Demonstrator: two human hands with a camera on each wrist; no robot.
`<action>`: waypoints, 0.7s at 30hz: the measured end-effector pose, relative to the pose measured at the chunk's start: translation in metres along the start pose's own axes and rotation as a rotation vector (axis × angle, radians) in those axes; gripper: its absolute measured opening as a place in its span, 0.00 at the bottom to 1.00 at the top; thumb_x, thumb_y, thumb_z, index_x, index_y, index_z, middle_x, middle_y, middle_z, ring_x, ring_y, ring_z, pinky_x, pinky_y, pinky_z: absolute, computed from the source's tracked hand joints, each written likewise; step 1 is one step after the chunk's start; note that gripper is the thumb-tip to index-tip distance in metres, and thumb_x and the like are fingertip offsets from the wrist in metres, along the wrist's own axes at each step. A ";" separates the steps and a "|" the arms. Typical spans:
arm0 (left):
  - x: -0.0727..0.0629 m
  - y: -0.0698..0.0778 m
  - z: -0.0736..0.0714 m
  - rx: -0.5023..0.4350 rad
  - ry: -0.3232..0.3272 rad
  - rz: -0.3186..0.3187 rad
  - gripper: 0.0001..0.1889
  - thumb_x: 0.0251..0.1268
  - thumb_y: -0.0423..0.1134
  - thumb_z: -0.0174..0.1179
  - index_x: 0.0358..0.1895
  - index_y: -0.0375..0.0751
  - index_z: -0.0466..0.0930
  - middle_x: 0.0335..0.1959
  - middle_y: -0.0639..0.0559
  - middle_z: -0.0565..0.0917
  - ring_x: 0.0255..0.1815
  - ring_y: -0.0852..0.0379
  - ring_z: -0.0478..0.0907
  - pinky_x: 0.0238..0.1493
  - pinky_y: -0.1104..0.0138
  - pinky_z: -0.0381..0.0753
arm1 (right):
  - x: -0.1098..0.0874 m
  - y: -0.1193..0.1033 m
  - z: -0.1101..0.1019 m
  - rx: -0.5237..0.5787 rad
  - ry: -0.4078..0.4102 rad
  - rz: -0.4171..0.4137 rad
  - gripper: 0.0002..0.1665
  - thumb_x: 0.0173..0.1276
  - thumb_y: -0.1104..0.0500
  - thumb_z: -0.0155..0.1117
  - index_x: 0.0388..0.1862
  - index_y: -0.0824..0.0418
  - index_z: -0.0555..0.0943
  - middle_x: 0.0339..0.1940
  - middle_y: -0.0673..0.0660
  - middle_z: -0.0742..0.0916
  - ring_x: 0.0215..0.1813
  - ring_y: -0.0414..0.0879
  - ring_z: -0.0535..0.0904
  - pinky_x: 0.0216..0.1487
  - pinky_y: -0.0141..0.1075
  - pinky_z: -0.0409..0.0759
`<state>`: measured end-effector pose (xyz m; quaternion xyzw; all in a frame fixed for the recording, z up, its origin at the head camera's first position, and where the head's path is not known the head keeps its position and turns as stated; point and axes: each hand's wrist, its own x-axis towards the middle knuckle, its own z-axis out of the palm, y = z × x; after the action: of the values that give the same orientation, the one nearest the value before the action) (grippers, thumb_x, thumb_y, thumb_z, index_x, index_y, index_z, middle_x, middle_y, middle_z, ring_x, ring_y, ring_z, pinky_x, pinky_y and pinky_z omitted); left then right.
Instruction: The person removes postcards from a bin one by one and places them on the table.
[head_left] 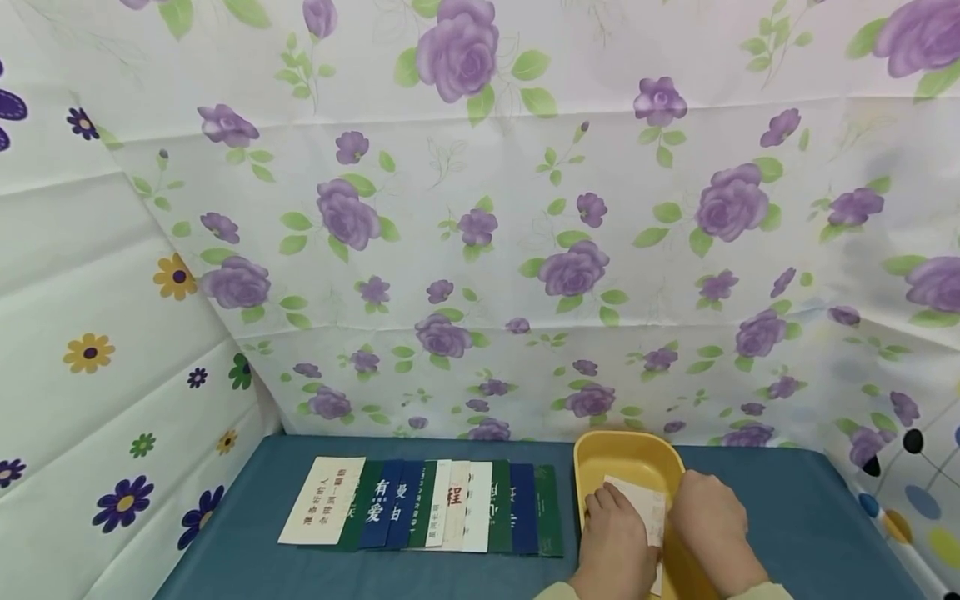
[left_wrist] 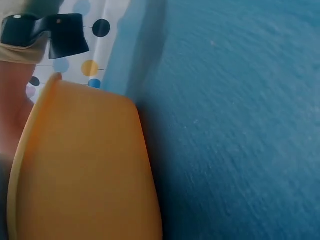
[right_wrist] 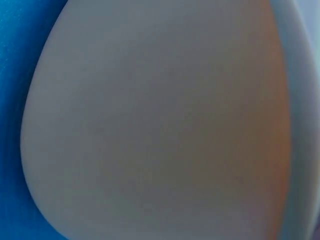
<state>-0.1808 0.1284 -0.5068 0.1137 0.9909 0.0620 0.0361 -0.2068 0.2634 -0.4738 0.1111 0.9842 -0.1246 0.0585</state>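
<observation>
A yellow plastic bin [head_left: 630,442] stands on the table at the right of the head view, with a cream printed card [head_left: 641,504] slanted inside it. My left hand [head_left: 617,542] reaches into the bin and holds the card by its left side, fingers bent over it. At the bin's right rim is my right hand [head_left: 712,525], back of the hand up and knuckles bent; its fingertips are hidden, and I cannot tell what they hold. The left wrist view shows the bin's outer wall [left_wrist: 90,165]. A blurred pale surface [right_wrist: 155,120] fills most of the right wrist view.
Left of the bin, a row of overlapping cards in green, blue, white and cream lies on the blue-green tabletop [head_left: 232,533]. A cream card [head_left: 322,500] with Chinese characters forms its left end, a green card [head_left: 551,512] its right. Flowered cloth [head_left: 480,275] hangs behind.
</observation>
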 end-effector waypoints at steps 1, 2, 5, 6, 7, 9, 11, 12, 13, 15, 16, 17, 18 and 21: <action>0.000 0.001 0.002 0.028 -0.002 -0.006 0.52 0.45 0.73 0.59 0.67 0.36 0.63 0.58 0.41 0.71 0.55 0.51 0.70 0.49 0.69 0.78 | 0.000 0.000 0.000 0.001 -0.001 0.001 0.10 0.59 0.64 0.57 0.35 0.70 0.80 0.27 0.68 0.84 0.27 0.62 0.80 0.16 0.50 0.72; 0.001 0.002 0.003 0.058 -0.005 -0.011 0.53 0.44 0.74 0.58 0.66 0.36 0.63 0.58 0.41 0.71 0.55 0.51 0.70 0.49 0.69 0.78 | 0.000 0.000 0.000 0.002 -0.003 0.002 0.10 0.59 0.64 0.57 0.35 0.70 0.80 0.27 0.68 0.84 0.27 0.62 0.80 0.16 0.50 0.72; 0.002 0.004 0.006 0.141 -0.013 -0.007 0.53 0.44 0.76 0.56 0.66 0.37 0.64 0.60 0.41 0.71 0.56 0.51 0.70 0.50 0.68 0.77 | 0.001 0.000 0.000 0.001 -0.010 0.002 0.10 0.59 0.64 0.56 0.36 0.71 0.80 0.28 0.68 0.84 0.27 0.62 0.80 0.16 0.50 0.72; 0.002 0.004 0.007 0.157 -0.016 -0.009 0.53 0.43 0.76 0.56 0.66 0.37 0.64 0.60 0.41 0.71 0.57 0.50 0.70 0.51 0.68 0.77 | 0.001 0.000 0.000 0.000 -0.009 0.002 0.10 0.59 0.64 0.57 0.36 0.71 0.80 0.28 0.68 0.84 0.27 0.62 0.80 0.16 0.50 0.72; 0.002 0.004 0.008 0.172 -0.015 -0.012 0.53 0.43 0.75 0.57 0.66 0.38 0.64 0.61 0.42 0.71 0.58 0.50 0.70 0.51 0.68 0.77 | 0.001 0.000 0.000 -0.001 -0.012 0.003 0.10 0.59 0.64 0.57 0.36 0.71 0.80 0.28 0.68 0.84 0.27 0.62 0.80 0.16 0.50 0.72; 0.002 0.006 0.009 0.177 -0.015 -0.020 0.53 0.42 0.75 0.58 0.66 0.37 0.65 0.61 0.41 0.71 0.59 0.49 0.71 0.52 0.69 0.77 | 0.001 0.000 -0.001 -0.001 -0.011 0.002 0.11 0.58 0.64 0.57 0.36 0.71 0.80 0.28 0.68 0.84 0.27 0.62 0.80 0.16 0.50 0.72; 0.003 0.006 0.010 0.183 -0.025 -0.026 0.53 0.41 0.74 0.59 0.65 0.37 0.66 0.61 0.41 0.73 0.58 0.50 0.72 0.51 0.69 0.77 | 0.001 -0.001 -0.001 -0.001 -0.012 0.005 0.11 0.58 0.64 0.58 0.36 0.71 0.80 0.27 0.67 0.84 0.27 0.61 0.80 0.16 0.50 0.72; 0.004 0.006 0.010 0.188 -0.035 -0.028 0.52 0.41 0.74 0.59 0.65 0.37 0.66 0.60 0.41 0.73 0.58 0.50 0.72 0.51 0.68 0.78 | 0.001 -0.001 -0.002 -0.001 -0.012 0.005 0.11 0.58 0.64 0.59 0.36 0.71 0.80 0.27 0.67 0.84 0.27 0.61 0.80 0.16 0.50 0.72; 0.005 0.006 0.010 0.193 -0.048 -0.025 0.52 0.42 0.74 0.59 0.65 0.37 0.67 0.60 0.42 0.74 0.57 0.50 0.73 0.51 0.68 0.78 | 0.001 -0.001 -0.002 0.000 -0.012 0.005 0.11 0.57 0.64 0.59 0.36 0.71 0.80 0.27 0.67 0.84 0.27 0.61 0.80 0.17 0.50 0.72; 0.006 0.007 0.009 0.207 -0.082 -0.014 0.51 0.43 0.74 0.58 0.64 0.38 0.67 0.59 0.43 0.75 0.55 0.51 0.74 0.50 0.68 0.78 | 0.000 -0.002 -0.003 -0.001 -0.014 0.004 0.11 0.57 0.64 0.59 0.35 0.71 0.79 0.27 0.67 0.83 0.27 0.61 0.80 0.16 0.50 0.72; 0.006 0.007 0.008 0.214 -0.103 -0.009 0.50 0.44 0.74 0.58 0.64 0.39 0.68 0.59 0.45 0.75 0.54 0.51 0.75 0.49 0.67 0.78 | -0.001 -0.002 -0.003 -0.001 -0.011 0.003 0.11 0.57 0.64 0.59 0.35 0.71 0.79 0.27 0.67 0.83 0.27 0.61 0.80 0.17 0.50 0.72; 0.007 0.007 0.008 0.217 -0.122 -0.006 0.49 0.45 0.74 0.57 0.64 0.39 0.68 0.59 0.46 0.75 0.54 0.51 0.75 0.49 0.67 0.78 | -0.001 -0.002 -0.003 -0.002 -0.008 0.001 0.11 0.57 0.64 0.59 0.36 0.72 0.79 0.27 0.67 0.84 0.27 0.61 0.80 0.17 0.50 0.72; 0.007 0.008 0.008 0.214 -0.137 -0.009 0.48 0.45 0.73 0.57 0.64 0.39 0.68 0.59 0.47 0.75 0.53 0.51 0.75 0.49 0.67 0.79 | -0.001 -0.002 -0.003 -0.001 -0.011 -0.001 0.11 0.58 0.64 0.59 0.36 0.72 0.79 0.27 0.67 0.83 0.27 0.61 0.80 0.17 0.51 0.72; 0.007 0.009 0.007 0.209 -0.156 -0.017 0.47 0.46 0.72 0.58 0.63 0.40 0.69 0.60 0.48 0.75 0.51 0.51 0.76 0.49 0.66 0.79 | -0.001 -0.002 -0.003 0.000 -0.019 -0.003 0.11 0.58 0.65 0.59 0.37 0.72 0.79 0.27 0.67 0.83 0.28 0.62 0.80 0.18 0.51 0.73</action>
<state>-0.1854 0.1392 -0.5133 0.1132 0.9870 -0.0510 0.1017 -0.2063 0.2621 -0.4705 0.1086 0.9838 -0.1256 0.0679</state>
